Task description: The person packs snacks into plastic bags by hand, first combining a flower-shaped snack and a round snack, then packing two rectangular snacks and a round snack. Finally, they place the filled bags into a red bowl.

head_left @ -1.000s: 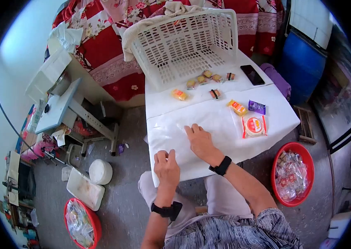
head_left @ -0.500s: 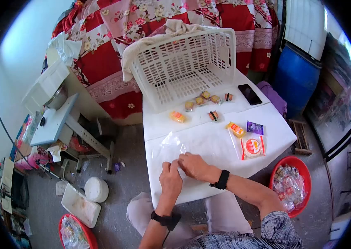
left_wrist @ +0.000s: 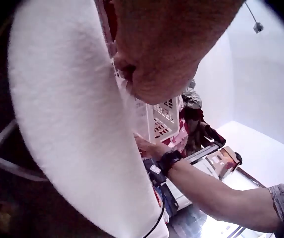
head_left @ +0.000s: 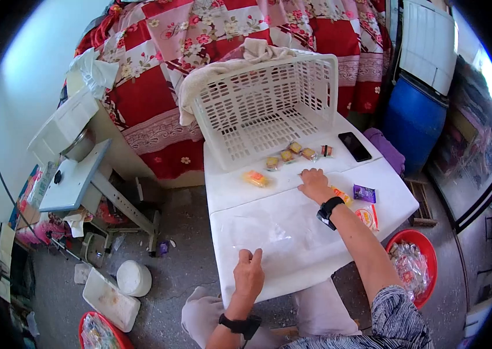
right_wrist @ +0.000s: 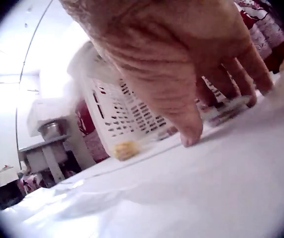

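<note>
A clear plastic bag (head_left: pixel 260 230) lies flat on the white-covered table (head_left: pixel 225 200). At its near edge my left hand (head_left: pixel 249 274) pinches it between thumb and curled fingers. My right hand (head_left: pixel 314 185) reaches over a small wrapped snack with a dark band (right_wrist: pixel 226 111), mostly hidden from the head view. In the right wrist view its fingers stretch down at the snack, thumb apart on the near side. Just right of that hand lie a yellow-wrapped cake (head_left: pixel 342 196), a purple packet (head_left: pixel 364 193) and a red-and-white round packet (head_left: pixel 367 217).
A white plastic basket (head_left: pixel 266 110) lies on its side at the back. Before it sit several small wrapped cakes (head_left: pixel 287 155), another banded snack (head_left: pixel 327 150) and an orange-yellow cake (head_left: pixel 256 178). A phone (head_left: pixel 354 146) lies back right. Red basins (head_left: pixel 394 241) with packets stand on the floor.
Both hands were together at the bag's near edge, lifting it. My right hand has since moved away to the back right, onto the banded snack. The bag has settled flat.
</note>
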Tool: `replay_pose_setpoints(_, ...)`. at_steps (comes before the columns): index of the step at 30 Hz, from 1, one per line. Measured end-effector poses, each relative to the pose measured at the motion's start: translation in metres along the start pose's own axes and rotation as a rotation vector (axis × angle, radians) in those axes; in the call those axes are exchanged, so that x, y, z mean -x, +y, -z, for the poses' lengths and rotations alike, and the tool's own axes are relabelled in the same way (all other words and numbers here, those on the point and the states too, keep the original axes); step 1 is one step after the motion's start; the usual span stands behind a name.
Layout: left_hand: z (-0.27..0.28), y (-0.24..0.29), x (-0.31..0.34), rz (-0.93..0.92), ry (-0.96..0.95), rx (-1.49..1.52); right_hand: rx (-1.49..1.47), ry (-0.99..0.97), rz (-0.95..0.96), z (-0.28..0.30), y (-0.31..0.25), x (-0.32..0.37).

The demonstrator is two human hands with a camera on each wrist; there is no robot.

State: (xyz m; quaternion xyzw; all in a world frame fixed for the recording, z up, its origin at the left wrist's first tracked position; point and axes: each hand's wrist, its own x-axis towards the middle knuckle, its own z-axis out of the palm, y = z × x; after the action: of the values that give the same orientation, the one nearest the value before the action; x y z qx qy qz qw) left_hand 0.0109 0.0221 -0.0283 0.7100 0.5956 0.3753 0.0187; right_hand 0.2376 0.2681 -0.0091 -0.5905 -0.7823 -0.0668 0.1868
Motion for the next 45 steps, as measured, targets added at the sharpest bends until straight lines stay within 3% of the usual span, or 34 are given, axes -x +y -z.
replay_pose_setpoints(6,-0.007,0.002,0.001,0.006,0.0,0.08,0.024,-0.038,0.047,0.007,-0.001,-0.003)
replay_pose_setpoints(8,-0.007,0.006,0.0,-0.019,0.047,0.111,-0.355,-0.033,-0.11,0.035,-0.016,0.014)
replay_pose_setpoints(9,-0.007,0.006,0.001,-0.003,0.03,0.109,-0.36,-0.055,-0.116,0.055,-0.027,0.033)
replay_pose_setpoints(11,-0.01,0.006,0.0,-0.026,0.097,0.138,-1.428,-0.343,-0.381,0.098,-0.048,0.08)
replay_pose_setpoints(12,-0.011,0.006,0.001,-0.017,0.088,0.139,-1.511,-0.453,-0.349,0.105,-0.053,0.101)
replay_pose_setpoints(14,-0.012,0.007,0.0,0.019,0.15,0.169,-1.588,-0.605,-0.493,0.114,-0.075,0.142)
replay_pose_setpoints(18,-0.008,0.01,0.003,-0.019,0.139,0.147,-1.65,-0.578,-0.461,0.103,-0.096,0.199)
replay_pose_setpoints(21,-0.01,0.014,0.006,-0.031,0.137,0.136,-1.564,-0.439,-0.56,0.089,-0.106,0.202)
replay_pose_setpoints(24,-0.01,0.017,0.009,-0.041,0.142,0.158,-1.342,-0.477,-0.575,0.086,-0.113,0.197)
replay_pose_setpoints(28,-0.009,0.017,0.01,-0.067,0.092,0.135,-1.237,-0.397,-0.43,0.058,-0.112,0.193)
replay_pose_setpoints(31,-0.01,0.018,0.01,-0.082,0.076,0.123,-1.474,-0.302,-0.626,0.058,-0.117,0.19)
replay_pose_setpoints(32,-0.012,0.016,0.009,-0.088,0.089,0.122,-1.473,-0.296,-0.612,0.06,-0.12,0.193)
replay_pose_setpoints(34,-0.011,0.015,0.011,-0.069,0.075,0.117,-1.812,-0.111,-0.605,0.064,-0.129,0.208)
replay_pose_setpoints(36,-0.013,0.013,0.011,-0.063,0.082,0.125,-1.813,-0.183,-0.585,0.069,-0.128,0.211)
replay_pose_setpoints(38,-0.014,0.012,0.011,-0.063,0.078,0.158,-2.06,-0.191,-0.717,0.066,-0.135,0.208)
replay_pose_setpoints(41,-0.012,0.014,0.011,-0.064,0.067,0.15,-2.308,-0.198,-0.693,0.044,-0.14,0.179)
replay_pose_setpoints(45,-0.011,0.014,0.013,-0.019,0.046,0.072,-2.38,-0.177,-0.724,0.037,-0.149,0.155)
